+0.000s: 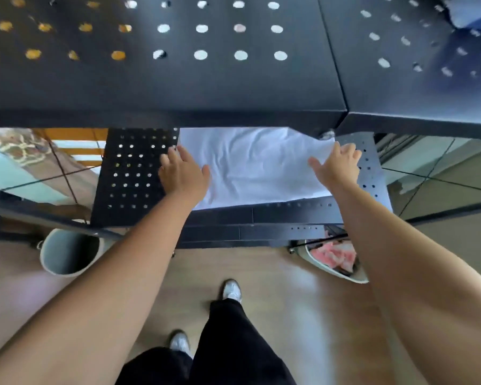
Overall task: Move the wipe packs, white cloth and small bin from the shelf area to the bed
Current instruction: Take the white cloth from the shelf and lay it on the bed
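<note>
Resting open on the white cloth (257,165), both hands, left (182,175) and right (338,165), flank it.

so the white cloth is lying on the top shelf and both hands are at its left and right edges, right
Not quite. The white cloth lies on the lower shelf, under the top shelf, not on it. The head view shows this. The left hand and right hand are indeed at its left and right edges.

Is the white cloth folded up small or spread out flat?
Spread out: the white cloth lies wrinkled across the lower shelf, between both hands.
</note>
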